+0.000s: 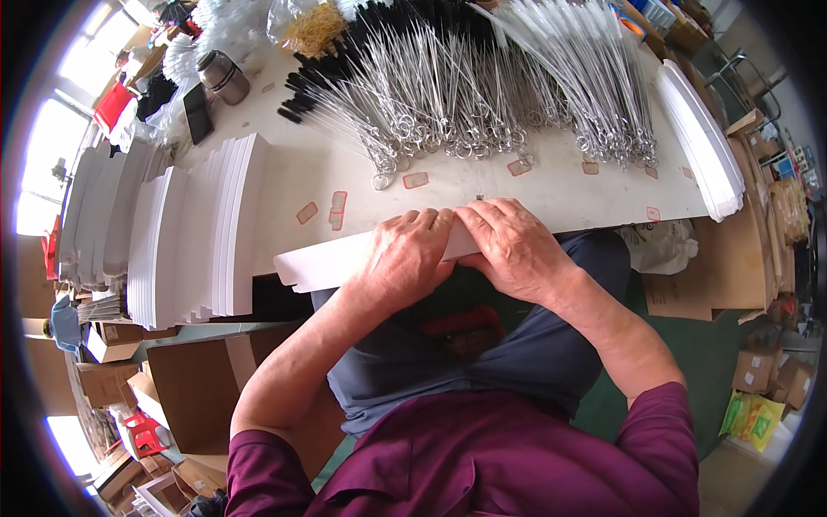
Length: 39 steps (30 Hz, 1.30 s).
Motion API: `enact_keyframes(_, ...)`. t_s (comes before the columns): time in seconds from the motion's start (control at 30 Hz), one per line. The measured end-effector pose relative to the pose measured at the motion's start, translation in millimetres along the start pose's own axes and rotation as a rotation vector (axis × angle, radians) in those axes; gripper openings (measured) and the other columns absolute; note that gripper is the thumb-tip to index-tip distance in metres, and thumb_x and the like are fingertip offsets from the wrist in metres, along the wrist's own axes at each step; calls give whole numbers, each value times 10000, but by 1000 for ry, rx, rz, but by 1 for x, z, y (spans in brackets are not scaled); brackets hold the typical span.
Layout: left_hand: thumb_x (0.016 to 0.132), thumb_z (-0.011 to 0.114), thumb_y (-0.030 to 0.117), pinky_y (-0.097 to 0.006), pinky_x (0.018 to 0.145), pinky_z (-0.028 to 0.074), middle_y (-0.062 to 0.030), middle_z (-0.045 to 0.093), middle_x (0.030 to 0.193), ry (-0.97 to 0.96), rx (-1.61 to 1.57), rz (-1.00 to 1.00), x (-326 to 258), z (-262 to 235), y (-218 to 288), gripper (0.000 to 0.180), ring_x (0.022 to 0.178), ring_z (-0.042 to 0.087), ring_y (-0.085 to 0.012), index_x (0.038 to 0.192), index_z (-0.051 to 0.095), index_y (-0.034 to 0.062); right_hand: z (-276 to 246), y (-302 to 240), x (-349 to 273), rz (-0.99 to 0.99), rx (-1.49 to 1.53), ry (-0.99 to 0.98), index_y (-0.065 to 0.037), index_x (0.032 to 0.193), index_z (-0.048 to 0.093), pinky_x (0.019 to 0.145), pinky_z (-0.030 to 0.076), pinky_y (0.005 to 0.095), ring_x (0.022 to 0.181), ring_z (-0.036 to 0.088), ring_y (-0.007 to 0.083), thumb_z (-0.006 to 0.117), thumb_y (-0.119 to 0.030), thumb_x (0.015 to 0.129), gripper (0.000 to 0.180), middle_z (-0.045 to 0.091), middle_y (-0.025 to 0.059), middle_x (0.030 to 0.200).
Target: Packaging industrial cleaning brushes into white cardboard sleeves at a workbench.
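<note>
A long, narrow white cardboard box lies crosswise at the table's front edge, its left end sticking out past my left hand. My left hand is closed over its middle, fingers on top and thumb toward me. At the box's right end, my right hand grips it with bent fingers, so that end is mostly hidden. The two hands' fingertips nearly meet. Beyond them lies a large heap of thin wire brushes with ring ends and black bristles. More wire pieces with rings are heaped to the right.
Stacks of white boxes stand at the table's left, and another white stack at its right edge. A metal flask and a dark phone sit at the back left. An open carton stands below left.
</note>
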<state>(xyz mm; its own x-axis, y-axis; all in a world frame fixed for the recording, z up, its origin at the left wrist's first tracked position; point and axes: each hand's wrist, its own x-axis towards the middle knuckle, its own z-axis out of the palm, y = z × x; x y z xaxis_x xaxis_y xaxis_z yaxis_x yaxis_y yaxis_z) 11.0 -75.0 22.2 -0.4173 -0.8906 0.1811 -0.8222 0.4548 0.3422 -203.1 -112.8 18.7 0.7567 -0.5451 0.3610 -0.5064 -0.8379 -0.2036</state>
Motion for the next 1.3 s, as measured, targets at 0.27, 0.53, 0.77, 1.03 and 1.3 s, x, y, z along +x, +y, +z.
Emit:
enact_keyframes(0.27,766,827,237,-475,908,538,-177,674,1142,44,61,-18,-19,-19,-24,604,1054,670,-385,1266,586,-3,-10,9,-1,39,-29,-38,72,1315,566,1036,481,427,1135,614,327,801,-223,837,609,632,185,1236)
enact_keyframes(0.53,782,838,253,-487,956,520,-208,670,1184,-32,-73,-67,-15,-18,-20,635,1107,655,-408,1300,583,-11,6,12,9,-41,30,-32,58,1325,591,1023,477,431,1113,611,318,800,-206,832,597,630,170,1243)
enact_keyframes(0.77,823,826,267,-503,1050,464,-230,637,1271,-55,23,-98,-21,-28,-45,676,1218,610,-412,1359,551,-40,8,26,13,-4,20,-15,54,1341,596,1038,469,428,1150,592,311,783,-221,855,589,628,155,1269)
enact_keyframes(1.03,842,808,258,-492,983,496,-228,651,1245,32,55,-68,-9,-11,-51,618,1159,623,-407,1327,573,-45,21,38,12,45,48,22,0,1334,641,1060,480,412,1187,593,297,794,-193,847,546,640,128,1283)
enact_keyframes(1.3,854,777,234,-489,1011,500,-225,656,1275,191,33,-70,-19,5,-47,566,1184,607,-417,1302,599,-63,28,34,9,91,139,53,-23,1332,654,1067,484,427,1213,598,315,815,-99,802,559,643,116,1316)
